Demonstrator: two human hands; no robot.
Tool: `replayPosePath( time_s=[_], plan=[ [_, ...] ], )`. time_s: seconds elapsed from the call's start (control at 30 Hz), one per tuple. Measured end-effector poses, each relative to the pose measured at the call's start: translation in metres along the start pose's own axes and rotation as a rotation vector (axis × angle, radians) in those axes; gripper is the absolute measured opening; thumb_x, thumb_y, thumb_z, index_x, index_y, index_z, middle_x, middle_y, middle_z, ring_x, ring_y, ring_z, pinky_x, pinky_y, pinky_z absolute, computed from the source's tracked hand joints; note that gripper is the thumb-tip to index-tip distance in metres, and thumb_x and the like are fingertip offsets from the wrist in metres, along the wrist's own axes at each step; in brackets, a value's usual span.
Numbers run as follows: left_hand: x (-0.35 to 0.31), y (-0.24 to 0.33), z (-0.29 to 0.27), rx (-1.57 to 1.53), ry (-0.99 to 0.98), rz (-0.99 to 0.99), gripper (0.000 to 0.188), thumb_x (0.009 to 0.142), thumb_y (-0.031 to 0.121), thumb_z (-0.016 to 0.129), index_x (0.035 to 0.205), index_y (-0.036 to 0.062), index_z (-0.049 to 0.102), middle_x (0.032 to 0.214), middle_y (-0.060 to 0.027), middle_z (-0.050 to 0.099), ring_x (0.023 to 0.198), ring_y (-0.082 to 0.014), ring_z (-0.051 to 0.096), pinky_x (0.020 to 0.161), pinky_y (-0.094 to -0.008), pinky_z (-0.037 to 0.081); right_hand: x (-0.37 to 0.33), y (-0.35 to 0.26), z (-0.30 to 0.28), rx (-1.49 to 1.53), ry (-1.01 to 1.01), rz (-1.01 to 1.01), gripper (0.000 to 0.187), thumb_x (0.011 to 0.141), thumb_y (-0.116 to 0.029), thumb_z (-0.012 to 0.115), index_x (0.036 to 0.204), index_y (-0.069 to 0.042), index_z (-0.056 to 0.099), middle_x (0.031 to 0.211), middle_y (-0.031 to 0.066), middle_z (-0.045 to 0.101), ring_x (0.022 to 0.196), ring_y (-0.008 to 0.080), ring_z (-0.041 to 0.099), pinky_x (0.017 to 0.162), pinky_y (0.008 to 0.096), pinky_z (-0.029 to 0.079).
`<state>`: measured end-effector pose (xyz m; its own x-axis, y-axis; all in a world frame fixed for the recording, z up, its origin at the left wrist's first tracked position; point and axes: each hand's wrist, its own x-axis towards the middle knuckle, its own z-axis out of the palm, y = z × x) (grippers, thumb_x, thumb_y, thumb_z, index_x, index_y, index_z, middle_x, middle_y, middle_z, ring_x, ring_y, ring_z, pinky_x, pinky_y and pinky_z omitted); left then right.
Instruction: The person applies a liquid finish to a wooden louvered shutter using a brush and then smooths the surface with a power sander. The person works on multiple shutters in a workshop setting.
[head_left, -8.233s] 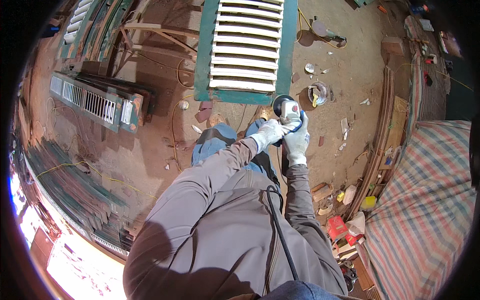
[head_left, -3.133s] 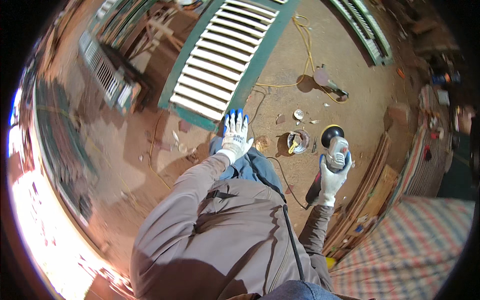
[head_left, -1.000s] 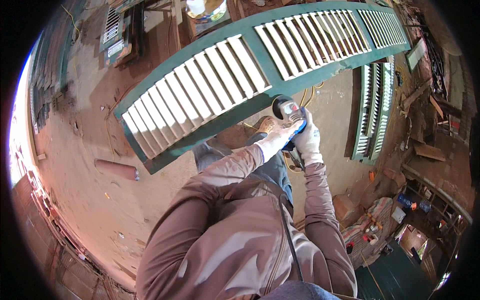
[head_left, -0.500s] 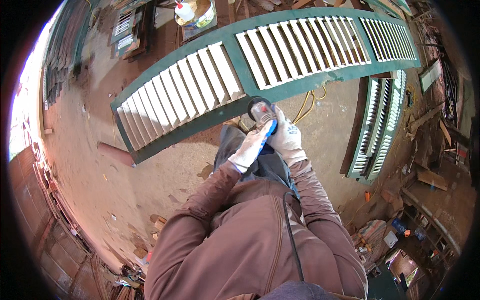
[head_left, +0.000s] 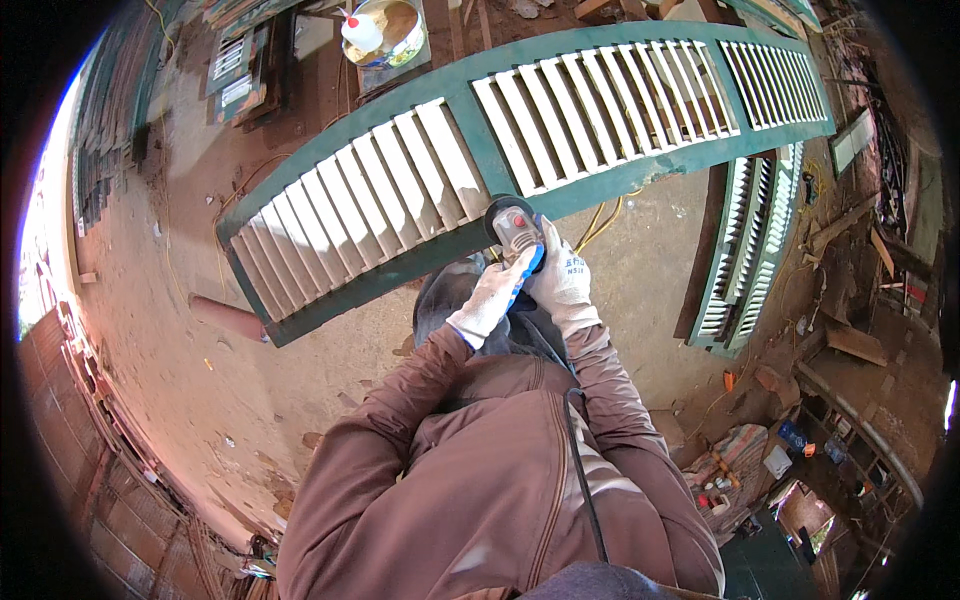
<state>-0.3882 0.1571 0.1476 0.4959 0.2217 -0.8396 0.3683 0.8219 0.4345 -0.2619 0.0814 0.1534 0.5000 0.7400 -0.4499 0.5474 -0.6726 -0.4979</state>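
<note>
Both my hands, in white gloves with blue palms, are closed round an angle grinder (head_left: 517, 228) with a dark round disc. My left hand (head_left: 492, 297) wraps its body from the left, and my right hand (head_left: 562, 275) grips it from the right. The disc lies over the near edge of a long green louvered shutter (head_left: 497, 160), close to the crossbar between two slatted sections. Whether the disc presses on the wood I cannot tell. White slats fill the shutter's three sections.
More green louvered shutters (head_left: 750, 250) stand at the right. A reddish cylinder (head_left: 228, 317) sticks out under the shutter's left end. Beyond the shutter is a bucket (head_left: 396, 40) with a white bottle (head_left: 362, 33). A yellow cord (head_left: 598, 228) loops near my right hand. Stacked shutters (head_left: 115, 110) lie far left.
The grinder has moved slightly left, and its disc now overlaps the shutter's near edge more. Both hands keep their hold. The whole view has shifted a little.
</note>
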Motion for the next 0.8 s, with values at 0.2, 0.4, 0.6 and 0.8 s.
replayPosePath(
  time_s=[0.2,0.4,0.6,0.8],
  plan=[
    [0.003,0.009,0.005,0.085,-0.056,-0.025,0.042,0.095,0.059,0.068,0.079,0.021,0.063,0.069,0.0113,0.046,0.058,-0.0016,0.036,0.051,-0.0225,0.025,-0.002,0.006,0.006,0.053,0.096,0.025,0.094,0.075,-0.037,0.083,0.155,-0.012,0.039,0.119,0.027,0.067,0.105,0.0422,0.069,0.089,0.0482,0.056],
    [0.013,-0.012,0.019,0.219,-0.138,-0.054,0.043,0.091,0.058,0.073,0.09,0.0153,0.074,0.075,0.0084,0.057,0.063,-0.0047,0.045,0.055,-0.0248,0.033,-0.03,0.014,-0.003,0.161,0.164,0.096,0.086,0.078,-0.033,0.082,0.151,-0.009,0.044,0.133,0.0209,0.065,0.116,0.0392,0.066,0.095,0.0461,0.054],
    [0.015,-0.005,-0.013,0.173,-0.081,-0.058,0.042,0.095,0.052,0.072,0.099,0.011,0.076,0.075,0.0078,0.058,0.065,-0.0033,0.045,0.055,-0.0235,0.032,-0.015,-0.013,0.009,0.16,0.153,0.037,0.085,0.076,-0.027,0.082,0.15,-0.009,0.044,0.134,0.0233,0.063,0.119,0.0406,0.064,0.098,0.0463,0.052],
    [0.004,0.031,-0.024,0.184,-0.151,-0.044,0.042,0.097,0.049,0.07,0.109,0.009,0.074,0.085,0.0042,0.064,0.072,-0.0076,0.054,0.063,-0.0253,0.042,-0.003,-0.024,0.017,0.131,0.17,0.077,0.084,0.079,-0.029,0.081,0.151,-0.007,0.043,0.131,0.0222,0.066,0.116,0.0408,0.066,0.095,0.046,0.054]
  ],
)
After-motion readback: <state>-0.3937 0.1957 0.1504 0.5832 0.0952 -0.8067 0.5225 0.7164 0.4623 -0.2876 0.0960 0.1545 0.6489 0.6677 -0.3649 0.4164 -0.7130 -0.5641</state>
